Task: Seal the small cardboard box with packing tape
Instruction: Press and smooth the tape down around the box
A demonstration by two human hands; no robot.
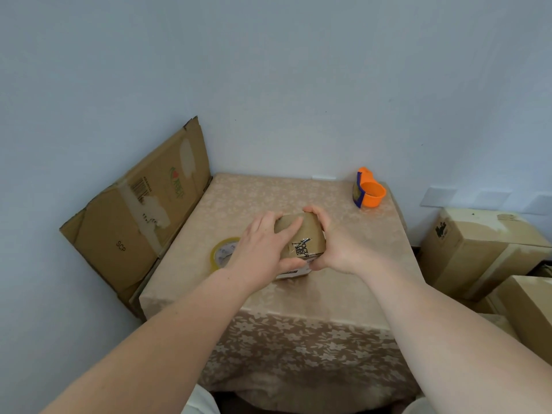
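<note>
**Both hands on the little box at the corner table**

A small table (352, 264) sits pushed into the corner, draped in a beige cloth with a pale flower pattern that hangs down the front. The walls behind are plain light blue-grey. One flattened cardboard carton (140, 210) leans against the left wall beside the table, its faces scuffed where labels tore off. Down on the right, two brown cartons (478, 249) are stacked on the floor, with a third corner just poking in lower down.

On the cloth I count three things. One small cardboard box (301, 237) sits near the middle, clear tape shining across its printed top. One roll of clear packing tape (222, 253) lies flat just left of it, partly hidden by the wrist. One orange tape dispenser (369, 189) stands well apart at the far right corner.

The left hand (260, 249) lies spread over the box's left side, fingers pressing the top. The right hand (337, 243) cups the right side, thumb at the near edge. Both are gripping the box.
</note>
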